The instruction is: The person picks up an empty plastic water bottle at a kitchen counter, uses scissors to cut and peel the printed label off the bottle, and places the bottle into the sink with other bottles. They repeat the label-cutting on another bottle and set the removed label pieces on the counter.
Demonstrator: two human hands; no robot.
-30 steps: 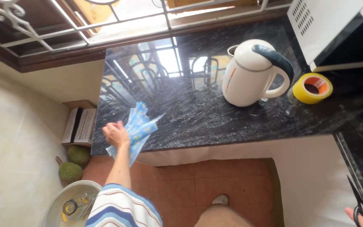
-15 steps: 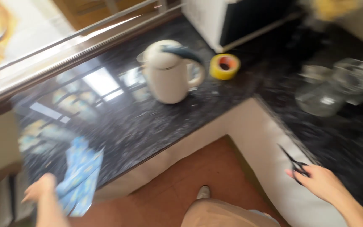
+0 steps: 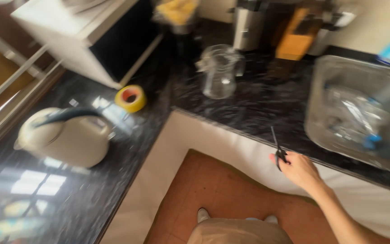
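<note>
Fingers of your right hand (image 3: 299, 171) are curled shut around the handles of the scissors (image 3: 276, 148), right of centre in the frame, just over the near edge of the counter (image 3: 258, 108). You hold them by the handle end, likely so the blades stay away from your body and palm. The blades look closed, though blur makes that hard to be sure of. Their long axis runs nearly upright in the picture, leaning a little left, with the tip pointing to the upper part of the frame, toward the glass jug (image 3: 220, 72). To the right lies the sink (image 3: 330, 86). Far left sit a kettle (image 3: 64, 138) and a tape roll (image 3: 131, 98). Your left hand is out of frame, so I cannot tell its grip.
</note>
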